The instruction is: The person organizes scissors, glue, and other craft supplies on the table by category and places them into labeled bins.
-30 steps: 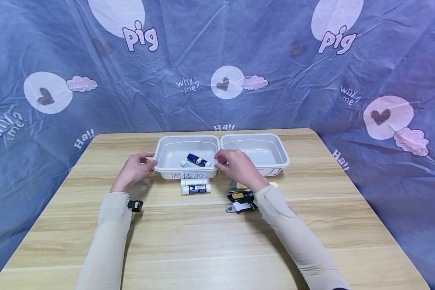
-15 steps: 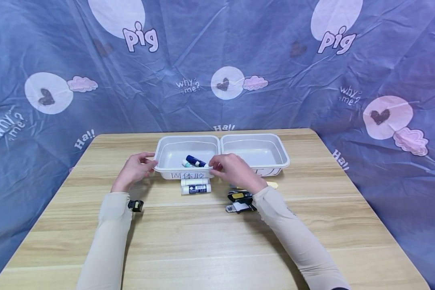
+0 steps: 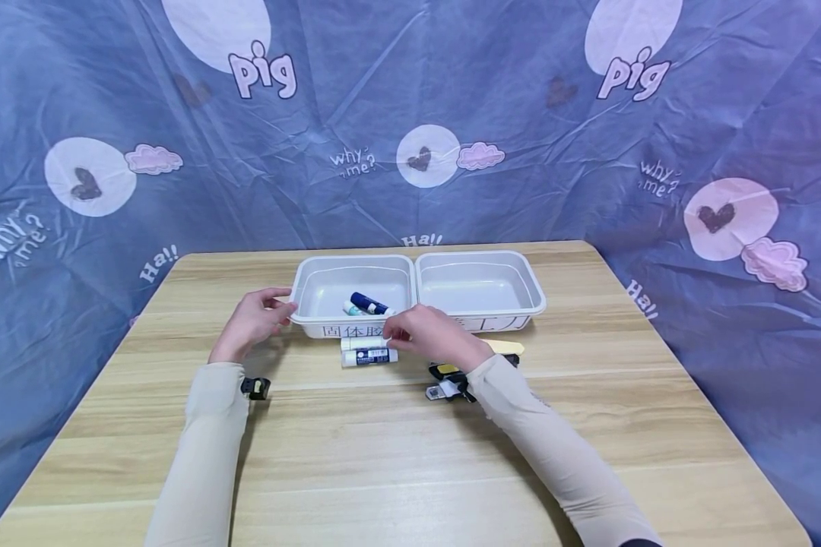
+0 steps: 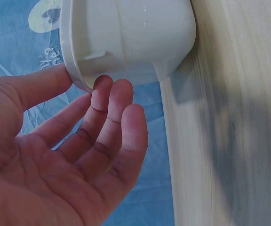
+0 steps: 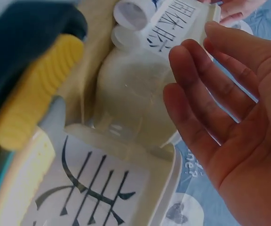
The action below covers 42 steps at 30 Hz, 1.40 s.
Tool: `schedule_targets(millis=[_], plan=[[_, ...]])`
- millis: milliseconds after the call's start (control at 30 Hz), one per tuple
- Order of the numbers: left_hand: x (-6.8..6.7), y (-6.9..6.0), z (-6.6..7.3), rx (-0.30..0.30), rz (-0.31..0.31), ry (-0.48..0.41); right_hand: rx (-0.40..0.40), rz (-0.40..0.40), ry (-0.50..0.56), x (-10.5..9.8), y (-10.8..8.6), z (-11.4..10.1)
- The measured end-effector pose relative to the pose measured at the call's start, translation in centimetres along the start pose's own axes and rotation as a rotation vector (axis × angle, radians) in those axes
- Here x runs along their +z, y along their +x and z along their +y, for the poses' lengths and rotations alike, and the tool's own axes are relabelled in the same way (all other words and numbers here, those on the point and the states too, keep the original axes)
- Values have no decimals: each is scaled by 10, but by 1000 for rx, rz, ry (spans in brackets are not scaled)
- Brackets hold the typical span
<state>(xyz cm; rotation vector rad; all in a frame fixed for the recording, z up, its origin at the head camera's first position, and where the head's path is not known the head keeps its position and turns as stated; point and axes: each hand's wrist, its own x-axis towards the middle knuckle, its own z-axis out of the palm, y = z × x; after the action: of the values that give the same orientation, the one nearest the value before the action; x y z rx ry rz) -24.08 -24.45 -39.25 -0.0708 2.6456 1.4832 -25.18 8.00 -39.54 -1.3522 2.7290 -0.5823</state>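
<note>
My left hand (image 3: 252, 323) holds the left end of a white plastic bin (image 3: 328, 292), thumb and index finger at its rim in the left wrist view. Inside that bin lie a navy glue stick (image 3: 369, 303) and a teal-and-white one (image 3: 352, 308). Two more glue sticks lie side by side on the table in front: a navy-labelled one (image 3: 372, 357) and a whiter one (image 3: 359, 343) behind it. Over their right ends hovers my right hand (image 3: 427, 333), fingers bent loosely; its wrist view shows nothing between them.
A second white bin (image 3: 479, 289) adjoins the first on the right. Both carry Chinese labels. Under my right forearm lie several utility knives, among them a grey one (image 3: 442, 390), a black-and-yellow one (image 3: 445, 370) and a yellow one (image 3: 506, 347). Patterned blue cloth (image 3: 534, 190) hangs behind.
My right hand has come from the inner edges of the two bins, leftward and toward me, to the glue sticks on the table. My left hand has stayed at the bin.
</note>
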Motion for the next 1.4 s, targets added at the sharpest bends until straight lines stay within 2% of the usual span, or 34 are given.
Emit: schedule_targets(millis=[667, 1133, 1400], plan=[[1, 1, -1, 2, 11, 19, -27, -23, -162, 24, 3, -3], [1, 2, -2, 12, 14, 1, -7, -66, -175, 26, 2, -9], [2, 0, 0, 3, 12, 22, 1, -108, -155, 28, 1, -11]])
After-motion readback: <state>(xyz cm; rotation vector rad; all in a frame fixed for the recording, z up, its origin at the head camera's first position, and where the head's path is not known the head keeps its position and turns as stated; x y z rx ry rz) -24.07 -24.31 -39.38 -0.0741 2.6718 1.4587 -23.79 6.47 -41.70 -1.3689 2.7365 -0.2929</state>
